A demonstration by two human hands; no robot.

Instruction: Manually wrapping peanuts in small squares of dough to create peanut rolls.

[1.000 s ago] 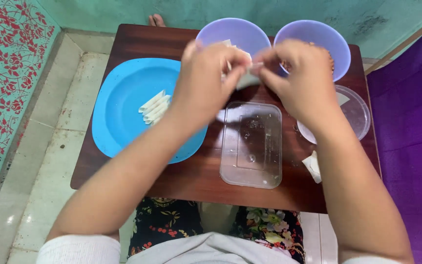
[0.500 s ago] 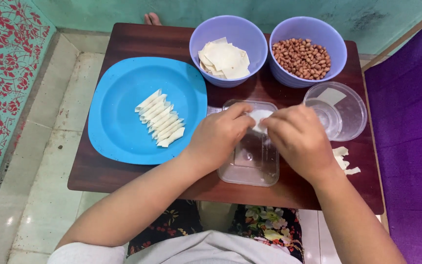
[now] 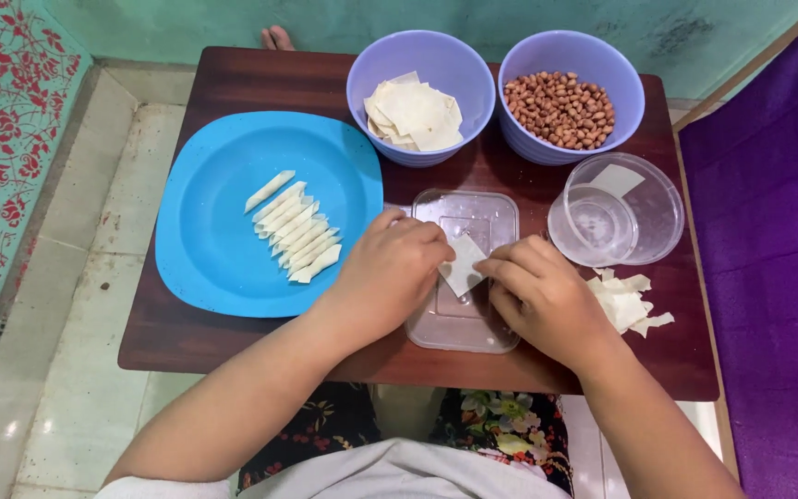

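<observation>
Small pale dough sheet (image 3: 463,264) lies flat on the clear plastic lid (image 3: 469,214), right between both hands. Left hand (image 3: 390,273) curled, fingertips pinching the sheet's left edge. Right hand (image 3: 544,298) curled too, thumb and forefinger on the sheet's right corner. Blue plate (image 3: 205,242) to the left holds a row of rolled pieces (image 3: 294,227). Behind: one purple bowl of flat sheets (image 3: 415,113), one of peanuts (image 3: 561,109). Clear round tub (image 3: 615,220) to the right, dough scraps (image 3: 624,300) just beside the right hand. All on a dark wooden table (image 3: 260,79).
</observation>
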